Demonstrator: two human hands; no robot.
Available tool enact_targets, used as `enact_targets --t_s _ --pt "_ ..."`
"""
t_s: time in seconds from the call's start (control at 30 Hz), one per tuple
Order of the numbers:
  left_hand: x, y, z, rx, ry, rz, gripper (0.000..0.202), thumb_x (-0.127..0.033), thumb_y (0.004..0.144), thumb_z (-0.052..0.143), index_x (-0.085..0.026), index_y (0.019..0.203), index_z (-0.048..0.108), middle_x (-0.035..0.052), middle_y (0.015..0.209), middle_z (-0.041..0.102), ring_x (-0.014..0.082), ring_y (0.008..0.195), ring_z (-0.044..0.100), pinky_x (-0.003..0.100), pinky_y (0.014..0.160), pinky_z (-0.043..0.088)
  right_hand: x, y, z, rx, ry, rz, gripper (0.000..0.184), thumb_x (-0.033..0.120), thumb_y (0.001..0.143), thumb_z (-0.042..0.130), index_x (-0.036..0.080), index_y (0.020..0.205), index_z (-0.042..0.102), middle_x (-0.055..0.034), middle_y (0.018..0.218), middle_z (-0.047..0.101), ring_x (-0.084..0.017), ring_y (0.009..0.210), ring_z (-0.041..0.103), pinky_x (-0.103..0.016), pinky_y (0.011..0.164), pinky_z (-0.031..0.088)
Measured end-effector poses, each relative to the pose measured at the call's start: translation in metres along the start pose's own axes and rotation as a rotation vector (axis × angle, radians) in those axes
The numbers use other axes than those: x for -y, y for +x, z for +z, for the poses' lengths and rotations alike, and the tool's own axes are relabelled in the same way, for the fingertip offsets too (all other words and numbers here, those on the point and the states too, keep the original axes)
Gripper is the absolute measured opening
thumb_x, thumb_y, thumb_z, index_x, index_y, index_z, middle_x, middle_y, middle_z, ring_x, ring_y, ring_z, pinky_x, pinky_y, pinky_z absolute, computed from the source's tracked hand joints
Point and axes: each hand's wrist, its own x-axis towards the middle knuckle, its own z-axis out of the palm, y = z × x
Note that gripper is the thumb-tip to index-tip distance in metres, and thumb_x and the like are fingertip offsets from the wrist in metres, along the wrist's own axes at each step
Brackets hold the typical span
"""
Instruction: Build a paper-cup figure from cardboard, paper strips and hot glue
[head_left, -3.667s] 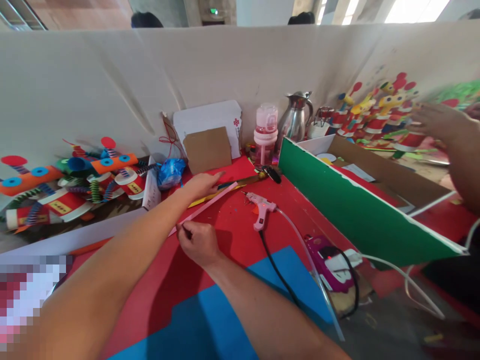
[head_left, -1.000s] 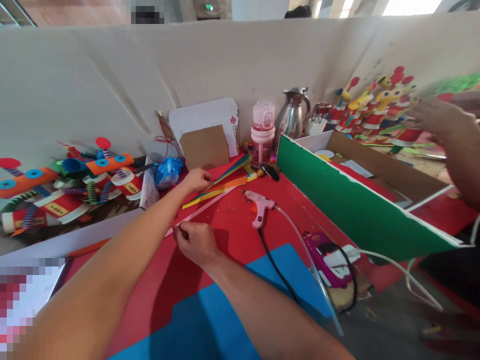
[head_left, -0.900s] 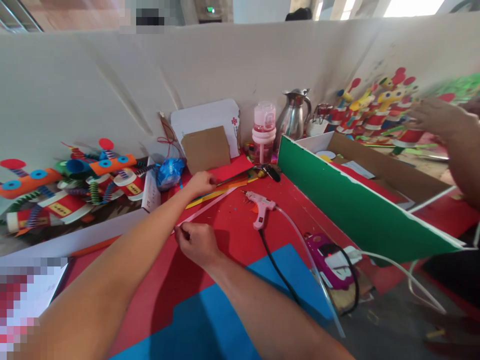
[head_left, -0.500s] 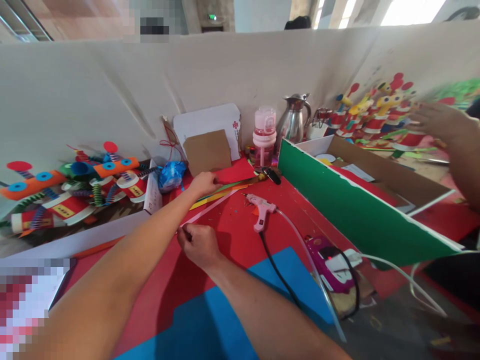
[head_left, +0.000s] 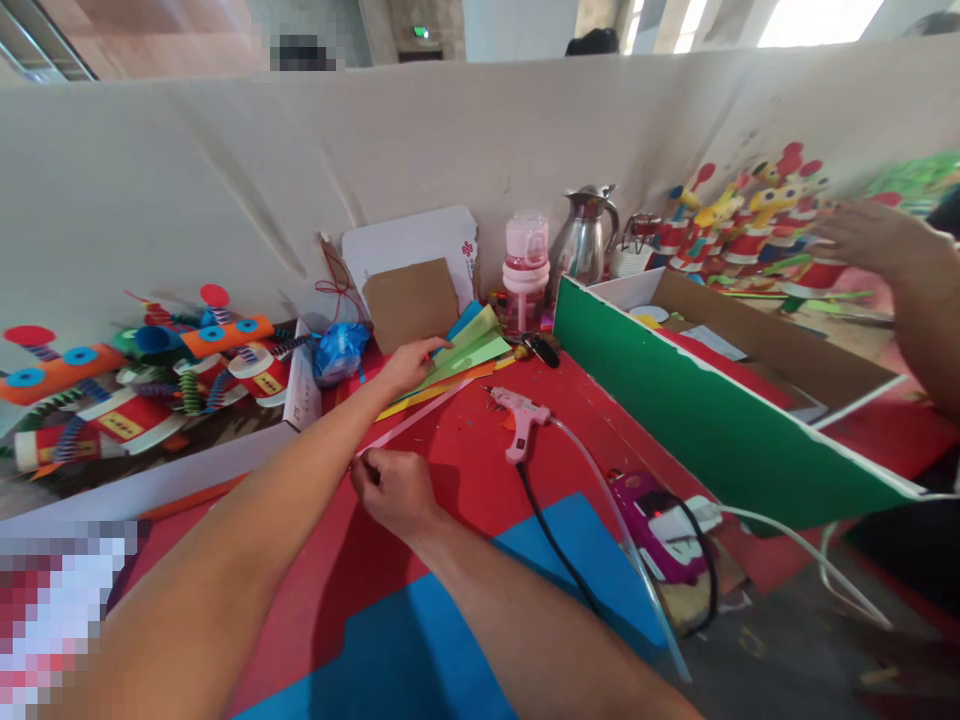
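My left hand (head_left: 411, 368) reaches over a fanned bundle of coloured paper, its fingers at the near edge of the green paper (head_left: 480, 345). The index finger points forward and the thumb side is partly hidden, but the raised sheets appear gripped. Blue paper (head_left: 463, 318) shows behind the green, and yellow paper (head_left: 397, 405) lies underneath. My right hand (head_left: 397, 492), closer to me, is closed in a pinch at the near end of a narrow pink paper strip (head_left: 420, 415). A pink glue gun (head_left: 519, 420) lies to the right of both hands.
Blue sheets (head_left: 420, 640) cover the near red tabletop. A green-sided box (head_left: 675, 400) stands right, beside a purple power strip (head_left: 652, 520) with cables. A bottle (head_left: 526, 270) and metal jug (head_left: 585, 240) stand behind. Paper-cup figures (head_left: 150, 405) fill the left box. Another person's hand (head_left: 862, 235) is at far right.
The green and blue sheets have been lifted and fanned up at my left hand, whose index finger now stretches forward. My right hand stays on the pink strip.
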Motion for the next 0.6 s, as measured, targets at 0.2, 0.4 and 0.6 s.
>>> enact_targets --t_s 0.2,0.4,0.6 --pt "0.000 0.001 -0.004 0.078 0.042 -0.044 0.058 -0.009 0.075 0.048 -0.018 0.131 0.056 0.0069 0.127 0.064 0.0173 0.099 0.064 0.028 0.091 0.048 0.001 -0.001 0.000 -0.002 -0.002 -0.005 0.036 0.028 0.090 0.049 0.019 0.055 0.044 0.0043 0.051 0.049 -0.008 0.048 0.043 -0.021 0.048 0.022" --pt "-0.004 -0.012 -0.004 0.089 0.048 -0.054 0.066 -0.009 0.074 0.048 -0.016 0.140 0.045 0.0081 0.119 0.068 0.0145 0.085 0.065 0.024 0.082 0.049 0.001 -0.001 0.000 -0.017 -0.006 -0.018 0.035 0.028 0.089 0.049 0.019 0.055 0.045 0.0044 0.051 0.050 -0.008 0.047 0.043 -0.022 0.048 0.021" --pt "-0.002 -0.020 -0.001 0.061 0.048 -0.069 0.069 -0.009 0.074 0.049 -0.013 0.143 0.042 0.0092 0.116 0.069 0.0156 0.087 0.065 0.025 0.084 0.049 0.000 -0.001 -0.001 -0.020 -0.004 -0.037 0.033 0.026 0.088 0.049 0.019 0.056 0.048 0.0044 0.052 0.051 -0.008 0.048 0.044 -0.022 0.049 0.023"
